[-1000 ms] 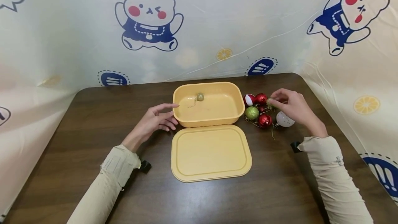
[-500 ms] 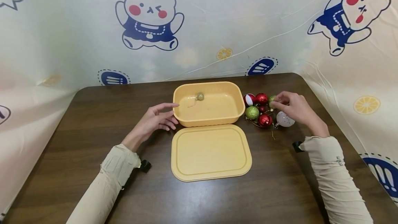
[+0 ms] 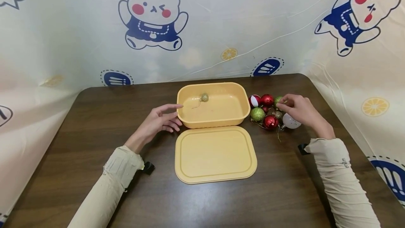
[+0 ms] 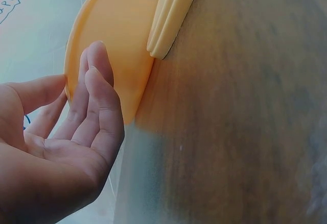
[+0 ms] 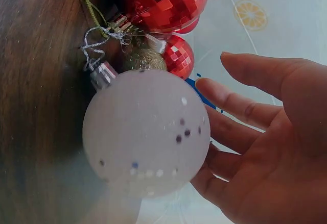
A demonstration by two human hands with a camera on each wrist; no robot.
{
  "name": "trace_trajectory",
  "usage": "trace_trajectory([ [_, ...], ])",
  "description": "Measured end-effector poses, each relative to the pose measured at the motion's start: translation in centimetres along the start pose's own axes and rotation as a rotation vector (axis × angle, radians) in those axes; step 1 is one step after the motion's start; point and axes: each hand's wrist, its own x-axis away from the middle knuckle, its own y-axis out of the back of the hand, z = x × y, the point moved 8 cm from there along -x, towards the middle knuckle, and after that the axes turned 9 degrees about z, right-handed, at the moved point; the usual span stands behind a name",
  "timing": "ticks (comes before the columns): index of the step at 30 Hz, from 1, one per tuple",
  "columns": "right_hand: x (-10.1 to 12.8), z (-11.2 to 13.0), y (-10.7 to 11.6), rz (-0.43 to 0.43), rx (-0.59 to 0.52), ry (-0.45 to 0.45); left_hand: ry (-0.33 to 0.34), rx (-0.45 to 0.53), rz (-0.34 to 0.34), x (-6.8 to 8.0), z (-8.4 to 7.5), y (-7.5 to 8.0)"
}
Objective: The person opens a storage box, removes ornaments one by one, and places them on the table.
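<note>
Right hand (image 3: 299, 110) sits over the bauble cluster at the right end of the yellow tub (image 3: 213, 105), thumb and forefinger tips at a green glitter bauble (image 3: 278, 101) on the cluster's far side; can't tell from the head view whether they actually pinch it or just touch. Wrist view shows the fingers (image 5: 245, 109) loosely spread and mostly straight, nothing clamped in the palm. White speckled bauble (image 5: 147, 132) lies right under that hand, touching or just beside the palm side. Just left of the fingertips: red faceted bauble (image 3: 267, 100), then a red-and-white one (image 3: 254, 101) against the tub wall. Nearer the person: a second green bauble (image 3: 257, 114), another red bauble (image 3: 270, 122), and a small gold one (image 3: 278, 114) between them, strings tangled. Left hand (image 3: 157, 123) is at the tub's left end, fingers straight and relaxed, fingertips (image 4: 97, 63) touching the outer wall, holding nothing. Inside the tub, a small gold bauble (image 3: 204, 97) with its thread, near the far wall. Lid (image 3: 215, 154) lies flat on the table (image 3: 79, 133) just in front of the tub, between the two forearms.
</note>
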Motion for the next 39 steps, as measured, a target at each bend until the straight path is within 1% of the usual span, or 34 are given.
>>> trace_trajectory([
  [9,-0.1,0.1,0.1,-0.006,-0.001,0.017,-0.007,0.021,0.001,-0.1,0.1,0.0],
  [15,0.0,1.1,0.6,-0.043,-0.004,0.069,-0.009,0.020,-0.006,0.2,-0.1,0.2],
  [20,0.3,2.1,0.9,-0.065,-0.012,0.088,-0.012,0.017,-0.011,0.3,-0.1,0.3],
  [25,0.9,3.6,0.8,-0.054,-0.034,0.078,-0.014,-0.005,0.002,0.1,-0.1,0.0],
  [28,1.0,4.8,0.7,-0.068,-0.041,0.083,-0.015,-0.017,0.008,0.0,-0.1,-0.1],
  [33,0.6,7.1,0.2,-0.070,-0.040,0.143,-0.014,-0.014,0.008,-0.1,0.1,-0.1],
  [39,-0.2,9.3,-0.5,-0.073,-0.054,0.200,-0.022,-0.004,0.004,0.2,0.1,0.1],
])
